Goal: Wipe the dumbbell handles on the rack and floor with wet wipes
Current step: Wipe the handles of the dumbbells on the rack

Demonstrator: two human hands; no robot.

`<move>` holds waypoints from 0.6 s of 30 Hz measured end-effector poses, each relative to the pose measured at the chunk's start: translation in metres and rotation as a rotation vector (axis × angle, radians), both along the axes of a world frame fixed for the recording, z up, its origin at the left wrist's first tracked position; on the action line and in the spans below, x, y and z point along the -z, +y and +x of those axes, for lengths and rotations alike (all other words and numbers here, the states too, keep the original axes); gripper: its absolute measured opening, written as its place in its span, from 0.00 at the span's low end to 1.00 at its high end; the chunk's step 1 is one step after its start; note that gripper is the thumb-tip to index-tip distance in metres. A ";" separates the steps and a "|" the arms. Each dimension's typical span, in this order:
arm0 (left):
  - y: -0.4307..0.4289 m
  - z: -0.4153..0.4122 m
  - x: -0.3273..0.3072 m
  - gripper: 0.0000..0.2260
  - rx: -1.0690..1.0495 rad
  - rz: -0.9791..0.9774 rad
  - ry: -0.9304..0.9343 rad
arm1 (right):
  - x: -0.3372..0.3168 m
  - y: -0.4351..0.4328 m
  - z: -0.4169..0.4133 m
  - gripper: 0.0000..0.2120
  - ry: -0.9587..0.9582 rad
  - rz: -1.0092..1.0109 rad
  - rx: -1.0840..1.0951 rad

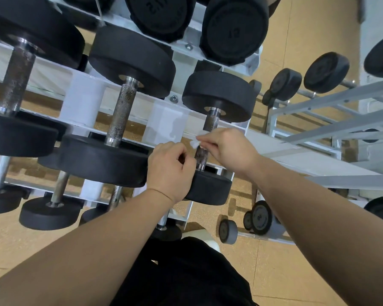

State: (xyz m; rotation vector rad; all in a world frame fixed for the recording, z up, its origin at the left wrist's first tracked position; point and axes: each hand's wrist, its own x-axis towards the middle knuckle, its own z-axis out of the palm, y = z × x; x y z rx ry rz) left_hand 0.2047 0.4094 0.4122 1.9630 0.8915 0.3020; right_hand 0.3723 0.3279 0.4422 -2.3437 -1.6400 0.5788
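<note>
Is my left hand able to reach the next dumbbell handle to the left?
Probably yes. The left hand is near that handle, which lies bare with nothing across it, though the right hand pinches the wipe.

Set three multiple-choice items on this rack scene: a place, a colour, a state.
1. Where is the white wipe? A in a bucket; B at a dumbbell handle; C on a chair.
2. What colour are that dumbbell's heads? A black; B red; C blue.
3. What is the right hand doing? A hanging idle; B lying flat; C pinching the wipe.
Answers: B, the wipe sits against the knurled bar; A, both heads show black; C, thumb and finger nip the wipe.
</note>
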 end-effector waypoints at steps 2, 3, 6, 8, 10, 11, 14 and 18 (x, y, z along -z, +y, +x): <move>0.000 0.000 0.001 0.14 -0.002 -0.010 -0.008 | 0.000 0.011 0.006 0.12 -0.081 0.085 0.177; 0.000 -0.001 0.001 0.13 -0.003 -0.009 -0.012 | -0.001 0.015 0.007 0.12 -0.095 0.110 0.271; -0.001 -0.001 0.001 0.11 0.004 0.007 -0.008 | -0.003 0.015 -0.003 0.12 -0.034 0.074 0.347; -0.001 -0.002 0.002 0.10 0.013 0.013 -0.008 | -0.007 0.008 -0.014 0.11 -0.015 -0.005 0.164; 0.001 -0.002 0.001 0.11 0.051 0.037 0.013 | -0.013 0.003 -0.018 0.11 -0.005 -0.090 -0.008; 0.002 -0.003 0.000 0.12 0.085 0.056 0.033 | -0.016 0.004 -0.017 0.11 -0.013 -0.127 -0.052; 0.008 -0.014 -0.003 0.18 0.239 0.170 0.038 | -0.019 0.017 -0.007 0.12 -0.103 -0.119 -0.012; 0.015 -0.039 0.001 0.25 0.466 0.336 -0.056 | -0.015 0.029 -0.002 0.12 -0.157 -0.033 0.255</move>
